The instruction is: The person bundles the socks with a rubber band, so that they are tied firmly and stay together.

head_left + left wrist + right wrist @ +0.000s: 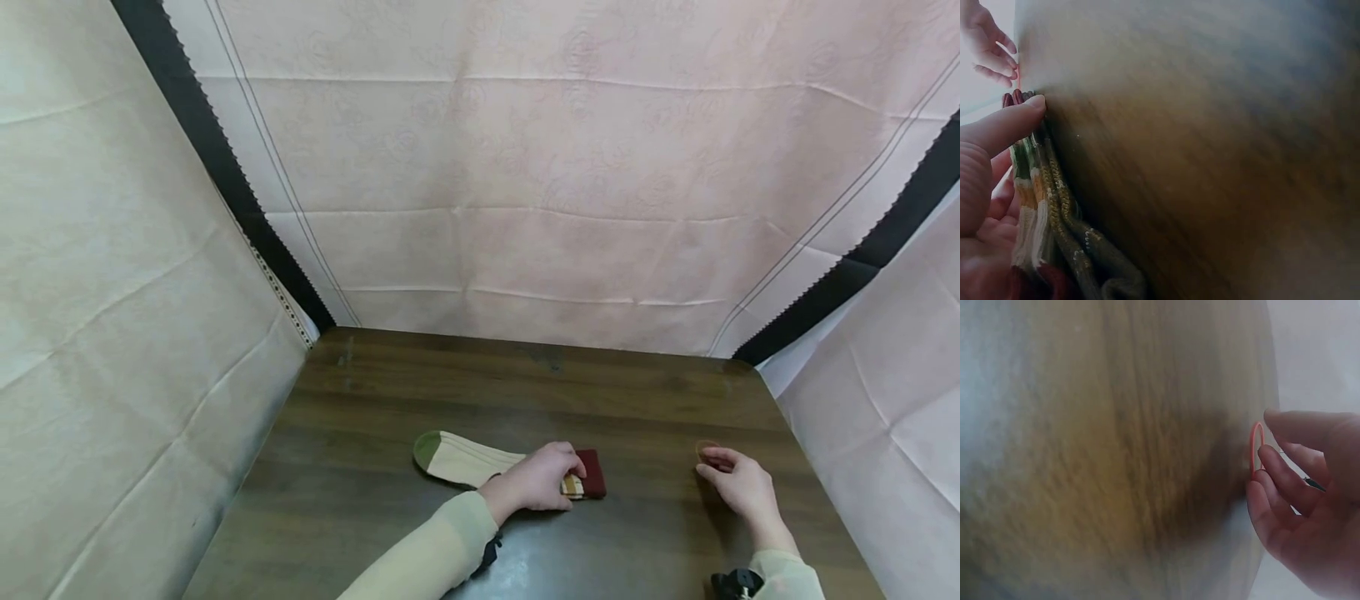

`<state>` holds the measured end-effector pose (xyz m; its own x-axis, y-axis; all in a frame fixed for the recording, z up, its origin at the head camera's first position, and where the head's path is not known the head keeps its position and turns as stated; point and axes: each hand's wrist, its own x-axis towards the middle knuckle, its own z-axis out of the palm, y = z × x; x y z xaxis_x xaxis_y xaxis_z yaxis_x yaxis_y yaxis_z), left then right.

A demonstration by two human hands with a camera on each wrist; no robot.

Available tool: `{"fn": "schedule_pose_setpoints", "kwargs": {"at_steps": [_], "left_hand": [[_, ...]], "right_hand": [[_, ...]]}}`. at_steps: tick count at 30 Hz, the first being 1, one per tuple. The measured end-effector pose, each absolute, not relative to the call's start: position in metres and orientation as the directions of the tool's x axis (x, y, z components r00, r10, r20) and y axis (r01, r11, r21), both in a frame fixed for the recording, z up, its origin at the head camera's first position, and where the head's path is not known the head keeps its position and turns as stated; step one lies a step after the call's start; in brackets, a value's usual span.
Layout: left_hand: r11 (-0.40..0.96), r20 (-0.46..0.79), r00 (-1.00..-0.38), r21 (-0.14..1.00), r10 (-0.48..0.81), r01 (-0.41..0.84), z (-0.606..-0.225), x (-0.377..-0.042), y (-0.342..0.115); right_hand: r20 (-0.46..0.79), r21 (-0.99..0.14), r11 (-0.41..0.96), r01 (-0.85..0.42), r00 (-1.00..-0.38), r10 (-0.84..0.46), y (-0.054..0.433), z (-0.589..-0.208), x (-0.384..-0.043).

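Observation:
My left hand (536,477) grips a stack of socks (468,458) near the cuff end, at the middle of the table. The top sock is cream with a green toe and a dark red cuff. Several folded knit layers, striped and grey-green, show as socks (1041,206) in the left wrist view, with the thumb over their edge. Off to the right, my right hand (738,483) has its fingers curled at a thin orange-red rubber band (1252,450). The band stands out as a loop past the fingertips, low over the table.
The brown wooden table (420,375) has rounded far corners. Pale cloth walls (525,167) with black edge strips enclose it at the back and both sides. A black device (735,583) sits at the right wrist.

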<state>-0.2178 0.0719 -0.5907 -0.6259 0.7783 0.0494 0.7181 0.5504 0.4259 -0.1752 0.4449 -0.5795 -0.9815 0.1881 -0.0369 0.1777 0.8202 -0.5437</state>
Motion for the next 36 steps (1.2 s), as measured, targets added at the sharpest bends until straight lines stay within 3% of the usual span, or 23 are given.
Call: {"fn": "schedule_pose_setpoints", "kwargs": {"at_steps": [8,18,26,32,34,36], "left_hand": [[0.553,0.056,-0.614,0.374,0.788,0.744,-0.591,-0.216,0.076],[0.538,0.067,-0.675,0.549,0.735,0.64,-0.592,-0.223,0.072],[0.502,0.048,-0.727,0.691,0.685,0.519,-0.592,-0.228,0.066],[0.471,0.039,-0.765,0.767,0.643,0.435,-0.598,-0.229,0.065],[0.46,0.017,-0.782,0.801,0.623,0.384,-0.6,-0.229,0.064],[0.45,-0.001,-0.791,0.823,0.611,0.346,-0.6,-0.229,0.064]], "right_hand": [[0.01,-0.547,0.823,0.15,-0.982,0.186,0.44,-0.585,-0.176],[-0.019,-0.548,0.818,0.176,-0.98,0.198,0.445,-0.592,-0.178],[-0.078,-0.462,0.858,0.227,-0.973,0.215,0.444,-0.583,-0.179],[-0.001,-0.373,0.92,0.121,-0.992,0.13,0.439,-0.584,-0.176],[0.033,-0.402,0.912,0.078,-0.994,0.1,0.433,-0.584,-0.174],[0.023,-0.507,0.859,0.065,-0.996,0.089,0.423,-0.583,-0.173]]}}
